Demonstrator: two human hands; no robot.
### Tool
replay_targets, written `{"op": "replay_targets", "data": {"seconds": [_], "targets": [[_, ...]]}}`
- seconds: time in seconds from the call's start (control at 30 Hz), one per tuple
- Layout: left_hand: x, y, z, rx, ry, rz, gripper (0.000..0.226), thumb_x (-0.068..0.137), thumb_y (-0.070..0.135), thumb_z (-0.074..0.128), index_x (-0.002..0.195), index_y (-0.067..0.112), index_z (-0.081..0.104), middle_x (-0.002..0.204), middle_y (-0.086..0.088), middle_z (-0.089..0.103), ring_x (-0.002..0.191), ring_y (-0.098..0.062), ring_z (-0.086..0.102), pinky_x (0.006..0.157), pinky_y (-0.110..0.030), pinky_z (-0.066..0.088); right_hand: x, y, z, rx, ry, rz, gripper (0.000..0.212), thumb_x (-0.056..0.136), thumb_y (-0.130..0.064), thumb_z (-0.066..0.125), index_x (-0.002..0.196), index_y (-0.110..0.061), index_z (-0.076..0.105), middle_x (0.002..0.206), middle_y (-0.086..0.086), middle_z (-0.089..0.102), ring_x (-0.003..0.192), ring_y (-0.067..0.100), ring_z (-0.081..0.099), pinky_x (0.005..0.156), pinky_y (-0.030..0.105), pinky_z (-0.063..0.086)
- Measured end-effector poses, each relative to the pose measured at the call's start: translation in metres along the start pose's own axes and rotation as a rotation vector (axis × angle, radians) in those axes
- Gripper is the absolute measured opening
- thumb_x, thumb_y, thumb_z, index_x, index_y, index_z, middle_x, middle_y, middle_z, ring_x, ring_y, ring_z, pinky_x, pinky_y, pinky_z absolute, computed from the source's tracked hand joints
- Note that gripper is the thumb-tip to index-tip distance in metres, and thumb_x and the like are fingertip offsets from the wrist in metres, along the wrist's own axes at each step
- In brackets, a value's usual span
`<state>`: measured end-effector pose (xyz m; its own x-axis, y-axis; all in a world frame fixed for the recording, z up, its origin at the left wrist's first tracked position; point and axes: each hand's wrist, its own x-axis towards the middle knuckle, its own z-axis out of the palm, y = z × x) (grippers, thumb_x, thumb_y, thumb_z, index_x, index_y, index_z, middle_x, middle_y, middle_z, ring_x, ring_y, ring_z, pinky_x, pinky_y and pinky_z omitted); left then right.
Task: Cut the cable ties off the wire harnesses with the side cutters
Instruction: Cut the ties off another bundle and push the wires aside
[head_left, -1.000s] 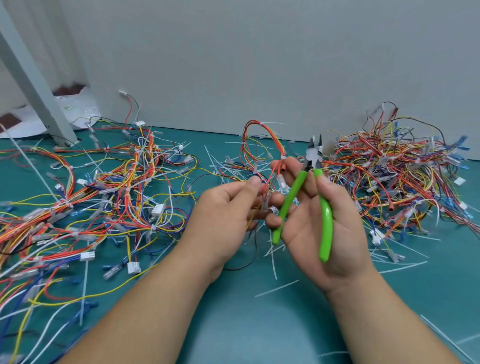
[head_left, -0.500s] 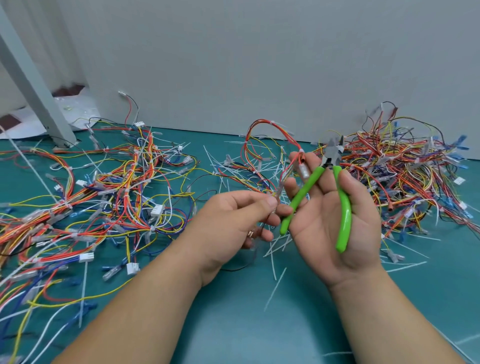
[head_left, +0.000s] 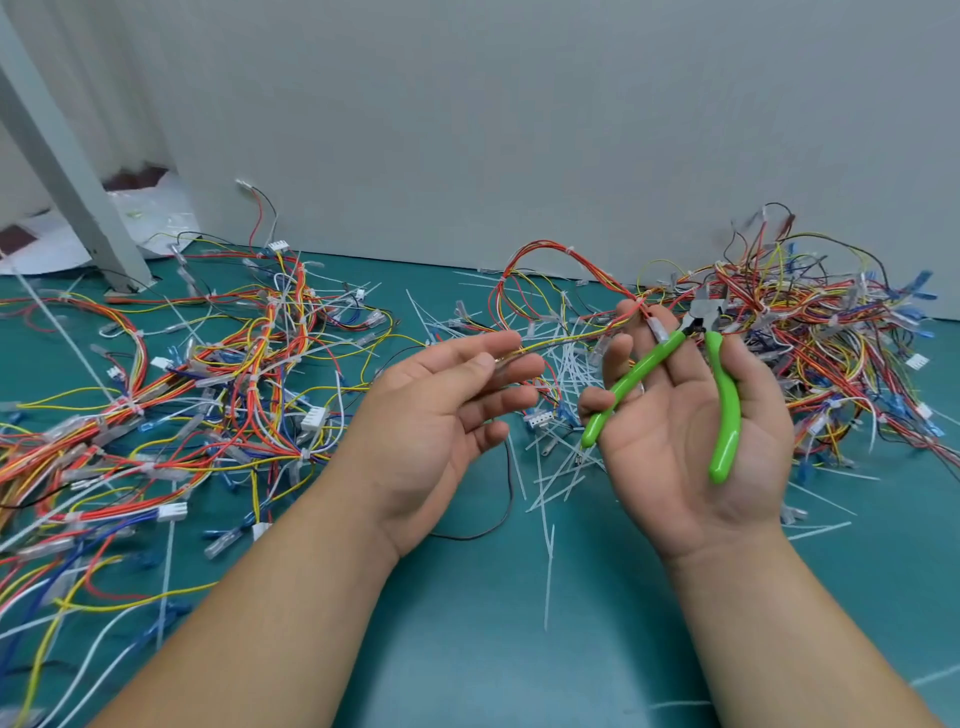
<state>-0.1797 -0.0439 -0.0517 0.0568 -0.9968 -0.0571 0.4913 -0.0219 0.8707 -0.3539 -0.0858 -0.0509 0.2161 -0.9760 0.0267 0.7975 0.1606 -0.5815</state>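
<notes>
My right hand (head_left: 670, 452) lies palm up with the green-handled side cutters (head_left: 726, 410) across it. The thumb lies on one handle, the little finger curls round the other, and the jaws point away from me. A red, orange and yellow wire harness (head_left: 543, 249) loops up behind, and one end with a clear sleeve sits between my right fingertips. My left hand (head_left: 436, 415) is spread beside it with relaxed fingers. A yellow wire of the harness runs past its fingertips, and whether they touch it is unclear.
A spread of tied harnesses (head_left: 234, 364) covers the left of the green table (head_left: 519, 649). A denser heap (head_left: 831, 322) sits at the right against the grey wall (head_left: 519, 130). Cut white ties (head_left: 558, 467) litter the middle. A slanted grey post (head_left: 67, 171) stands far left.
My left hand has let go of the harness, spread its fingers and drawn left. My right hand has tipped further palm up and shifted right with the cutters.
</notes>
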Motion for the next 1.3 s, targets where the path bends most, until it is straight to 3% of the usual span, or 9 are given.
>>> {"op": "replay_targets", "data": {"seconds": [0.43,0.57,0.77,0.87,1.0,1.1,1.17,1.27,1.3], "targets": [[0.004,-0.002,-0.003,0.100,0.189,0.067,0.014,0.096,0.006,0.064,0.101,0.015,0.071,0.096,-0.007,0.079,0.085,-0.013,0.076,0.063,-0.018,0.056,0.000,-0.003,-0.002,0.044,0.005,0.008,0.054,0.100,-0.044,0.045,0.142,-0.011,0.051,0.139,0.006,0.057,0.094,0.020,0.066,0.067,0.036,0.043],[0.005,-0.004,-0.006,0.208,0.246,0.080,0.019,0.093,0.008,0.069,0.089,0.024,0.078,0.090,0.002,0.078,0.084,-0.011,0.072,0.072,-0.026,0.049,0.000,-0.002,-0.002,0.036,-0.017,0.018,0.052,0.099,-0.043,0.045,0.140,-0.012,0.050,0.139,0.006,0.056,0.093,0.020,0.067,0.067,0.037,0.045],[0.005,-0.003,-0.005,0.245,0.271,0.081,0.009,0.076,0.036,0.074,0.084,0.035,0.079,0.088,0.009,0.074,0.084,-0.012,0.067,0.072,-0.032,0.042,-0.002,0.001,-0.003,-0.030,-0.117,0.048,0.053,0.094,-0.042,0.047,0.140,-0.014,0.049,0.144,0.004,0.054,0.094,0.020,0.063,0.071,0.037,0.040],[0.005,-0.004,-0.004,0.283,0.314,0.103,0.003,0.083,0.034,0.077,0.084,0.032,0.079,0.087,0.009,0.073,0.083,-0.012,0.062,0.070,-0.028,0.041,-0.005,0.005,-0.001,-0.096,-0.180,0.081,0.060,0.089,-0.041,0.050,0.143,-0.013,0.049,0.149,0.005,0.050,0.094,0.021,0.060,0.072,0.038,0.039],[0.005,-0.007,-0.003,0.399,0.357,0.169,0.016,0.091,0.039,0.069,0.084,0.028,0.077,0.084,0.009,0.070,0.074,-0.006,0.058,0.067,-0.025,0.041,-0.008,0.009,-0.001,-0.116,-0.256,0.125,0.068,0.079,-0.041,0.068,0.140,-0.012,0.056,0.155,0.007,0.048,0.089,0.022,0.058,0.073,0.039,0.036],[0.001,-0.006,0.002,0.398,0.225,0.201,0.030,0.081,0.059,0.067,0.083,0.031,0.079,0.086,0.012,0.076,0.074,-0.002,0.063,0.062,-0.013,0.044,-0.009,0.009,0.000,-0.133,-0.291,0.149,0.073,0.078,-0.040,0.070,0.142,-0.010,0.053,0.157,0.008,0.047,0.085,0.022,0.053,0.072,0.039,0.036],[-0.001,-0.007,0.005,0.416,0.133,0.248,0.031,0.077,0.050,0.070,0.086,0.021,0.079,0.076,0.011,0.075,0.068,0.001,0.063,0.058,-0.006,0.043,-0.010,0.011,0.000,-0.161,-0.316,0.173,0.079,0.077,-0.040,0.073,0.145,-0.008,0.050,0.154,0.007,0.050,0.080,0.021,0.051,0.071,0.038,0.036],[-0.006,-0.007,0.012,0.337,0.023,0.281,0.002,0.089,0.006,0.071,0.091,0.005,0.071,0.058,0.008,0.067,0.052,0.001,0.060,0.047,-0.008,0.044,-0.011,0.017,0.000,-0.216,-0.351,0.199,0.084,0.072,-0.038,0.081,0.144,-0.006,0.052,0.152,0.008,0.052,0.075,0.020,0.049,0.068,0.038,0.034],[-0.007,-0.007,0.012,0.327,0.024,0.266,0.007,0.090,-0.003,0.068,0.090,0.004,0.069,0.056,0.007,0.066,0.049,0.000,0.060,0.045,-0.009,0.044,-0.011,0.019,-0.001,-0.223,-0.358,0.203,0.083,0.072,-0.038,0.082,0.143,-0.006,0.054,0.152,0.008,0.053,0.074,0.020,0.049,0.068,0.038,0.034]]}}
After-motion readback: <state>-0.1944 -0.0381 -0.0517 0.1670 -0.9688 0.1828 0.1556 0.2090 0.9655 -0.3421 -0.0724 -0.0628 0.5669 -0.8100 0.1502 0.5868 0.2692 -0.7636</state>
